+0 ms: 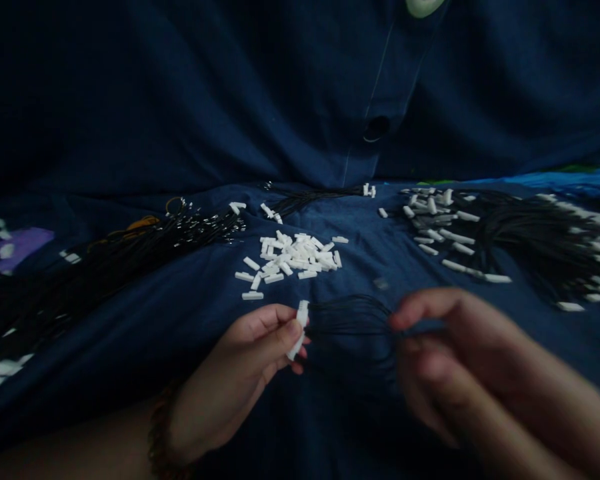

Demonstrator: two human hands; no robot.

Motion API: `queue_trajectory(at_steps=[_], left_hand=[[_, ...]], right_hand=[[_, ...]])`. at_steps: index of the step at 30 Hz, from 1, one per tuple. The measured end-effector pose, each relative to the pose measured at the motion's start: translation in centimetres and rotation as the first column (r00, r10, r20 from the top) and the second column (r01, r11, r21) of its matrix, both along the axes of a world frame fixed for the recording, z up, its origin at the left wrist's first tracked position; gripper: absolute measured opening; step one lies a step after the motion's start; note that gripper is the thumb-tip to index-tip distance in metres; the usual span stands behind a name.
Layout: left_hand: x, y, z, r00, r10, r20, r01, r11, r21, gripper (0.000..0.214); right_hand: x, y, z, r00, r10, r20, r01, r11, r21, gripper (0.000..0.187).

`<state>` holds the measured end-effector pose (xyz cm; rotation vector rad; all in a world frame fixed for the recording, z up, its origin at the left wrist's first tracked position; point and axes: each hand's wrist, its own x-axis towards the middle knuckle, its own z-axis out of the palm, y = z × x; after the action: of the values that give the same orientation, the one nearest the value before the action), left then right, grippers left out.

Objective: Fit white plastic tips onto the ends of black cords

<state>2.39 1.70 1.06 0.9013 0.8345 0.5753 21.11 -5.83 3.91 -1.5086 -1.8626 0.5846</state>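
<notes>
Between the thumb and fingers of my left hand is a white connector housing, held nearly upright. Several thin black wires run from its right side across to my right hand. That hand is blurred by motion, with its fingertips closed around the far part of the wires; their ends are hidden. Just beyond my left hand lies a loose pile of small white connector housings on dark blue cloth.
At the left lies a long bundle of black wires with bare metal tips, near a purple piece. On the right, black wires with white connectors form a large heap. A smaller wire bundle lies behind the pile, and blue strands behind the heap.
</notes>
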Motion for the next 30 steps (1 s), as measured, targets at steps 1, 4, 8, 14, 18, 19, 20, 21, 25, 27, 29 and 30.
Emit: queue_trajectory(at_steps=[1, 4, 8, 14, 18, 19, 20, 21, 25, 27, 29, 30], left_hand=[[0.0, -0.1, 0.0, 1.0, -0.015, 0.018, 0.016, 1.0, -0.016, 0.011], [-0.1, -0.3, 0.0, 0.997, -0.043, 0.059, 0.046, 0.998, -0.052, 0.009], [-0.1, -0.3, -0.1, 0.996, -0.033, 0.078, 0.041, 0.995, -0.096, 0.008], [-0.2, -0.2, -0.3, 0.994, -0.009, 0.111, 0.023, 0.993, -0.119, 0.01], [-0.3, -0.2, -0.2, 0.994, -0.003, 0.109, 0.014, 0.995, -0.1, 0.009], [-0.4, -0.2, -0.2, 0.994, -0.005, 0.108, 0.016, 0.995, -0.098, 0.009], [-0.4, -0.2, -0.2, 0.994, -0.008, 0.112, 0.018, 0.995, -0.095, 0.009], [-0.4, -0.3, -0.2, 0.993, -0.01, 0.113, 0.021, 0.995, -0.094, 0.009], [-0.3, -0.3, -0.3, 0.993, -0.012, 0.118, 0.023, 0.995, -0.096, 0.009], [-0.3, -0.3, -0.3, 0.993, -0.01, 0.119, 0.021, 0.995, -0.097, 0.009], [-0.2, -0.3, -0.3, 0.993, -0.01, 0.12, 0.022, 0.995, -0.096, 0.008], [-0.2, -0.3, -0.3, 0.993, -0.014, 0.118, 0.025, 0.995, -0.092, 0.008]], right_hand=[[-0.4, 0.1, 0.2, 0.999, 0.036, 0.014, -0.036, 0.999, -0.025, 0.013], [-1.4, 0.6, 0.1, 0.988, 0.1, 0.121, -0.093, 0.993, -0.068, 0.005], [-1.7, 0.9, -0.7, 0.973, 0.099, 0.21, -0.103, 0.995, 0.009, 0.009], [-1.5, 0.9, -1.2, 0.961, 0.051, 0.272, -0.092, 0.986, 0.14, 0.014], [-1.5, 0.9, -1.2, 0.956, 0.057, 0.289, -0.095, 0.988, 0.12, 0.016], [-1.5, 0.9, -1.1, 0.956, 0.057, 0.288, -0.095, 0.988, 0.119, 0.016], [-1.5, 0.9, -1.1, 0.956, 0.056, 0.287, -0.094, 0.988, 0.12, 0.016], [-1.5, 0.9, -1.1, 0.956, 0.056, 0.289, -0.094, 0.989, 0.118, 0.016], [-1.5, 0.8, -1.2, 0.957, 0.046, 0.286, -0.087, 0.987, 0.132, 0.015], [-1.5, 0.9, -1.2, 0.962, 0.043, 0.269, -0.082, 0.988, 0.132, 0.014], [-1.6, 0.9, -1.1, 0.967, 0.045, 0.25, -0.081, 0.988, 0.133, 0.014], [-1.6, 0.9, -1.1, 0.969, 0.045, 0.244, -0.08, 0.988, 0.133, 0.013]])
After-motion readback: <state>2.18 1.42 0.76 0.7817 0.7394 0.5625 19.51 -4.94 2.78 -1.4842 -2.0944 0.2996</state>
